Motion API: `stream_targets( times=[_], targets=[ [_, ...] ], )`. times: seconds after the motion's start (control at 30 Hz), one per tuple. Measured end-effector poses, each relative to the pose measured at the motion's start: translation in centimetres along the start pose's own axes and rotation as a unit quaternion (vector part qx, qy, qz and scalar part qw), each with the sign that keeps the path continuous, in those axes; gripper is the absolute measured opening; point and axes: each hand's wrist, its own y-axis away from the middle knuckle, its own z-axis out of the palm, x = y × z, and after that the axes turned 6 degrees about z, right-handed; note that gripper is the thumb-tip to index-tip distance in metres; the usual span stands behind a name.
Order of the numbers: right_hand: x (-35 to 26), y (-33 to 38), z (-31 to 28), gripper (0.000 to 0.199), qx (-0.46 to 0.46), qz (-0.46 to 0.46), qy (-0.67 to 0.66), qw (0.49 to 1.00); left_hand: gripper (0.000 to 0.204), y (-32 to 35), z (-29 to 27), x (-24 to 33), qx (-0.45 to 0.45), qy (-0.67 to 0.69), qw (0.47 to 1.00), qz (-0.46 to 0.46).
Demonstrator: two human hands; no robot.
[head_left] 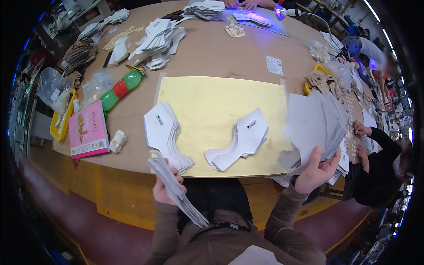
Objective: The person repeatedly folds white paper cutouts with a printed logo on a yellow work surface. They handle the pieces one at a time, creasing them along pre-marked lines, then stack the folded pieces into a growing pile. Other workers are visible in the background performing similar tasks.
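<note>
My left hand [164,191] is closed round a thin bundle of white cut pieces [180,192], held on edge in front of my body at the table's near side. At the right, my right hand [319,170] grips the lower edge of a larger, fanned stack of white cut pieces [313,123], thumb on top. Between my hands a pale yellow sheet [207,110] lies on the table. On it rest two stacks of curved white pieces: a left stack [163,128] near my left hand and a right stack [245,137], their curves facing each other.
Left of the sheet lie a green bottle [128,81] with a red label, a pink notebook [88,130] and a crumpled white bit [118,141]. More white stacks [159,37] stand farther back. A lit lamp [280,12] shines near another person's hands [249,4]. A co-worker [380,159] is at the right.
</note>
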Motion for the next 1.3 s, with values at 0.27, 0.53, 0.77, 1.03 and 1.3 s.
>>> stream_targets(
  times=[0.27, 0.53, 0.77, 1.03, 1.3],
  targets=[
    [6.6, -1.2, -3.1, 0.050, -0.231, -0.022, 0.429, 0.873, 0.051, -1.8, 1.0, 0.8, -0.045, -0.014, 0.999, 0.004],
    [8.4, -3.7, -2.4, 0.045, -0.205, -0.064, 0.432, 0.876, 0.050, -0.8, -0.5, 1.2, 0.012, -0.166, 0.986, 0.024],
    [4.9, -3.8, -3.5, 0.044, -0.073, 0.365, 0.059, 0.926, 0.050, -0.4, 0.2, 1.5, 0.057, -0.111, 0.991, 0.039],
    [3.1, 2.8, -1.1, 0.049, -0.200, 0.446, -0.241, 0.839, 0.052, -1.5, 2.0, 0.9, -0.058, -0.035, 0.998, 0.013],
    [4.1, 8.7, 4.3, 0.052, -0.284, 0.547, -0.289, 0.732, 0.057, -1.0, 3.8, 3.1, 0.015, -0.140, 0.988, 0.065]
  ],
)
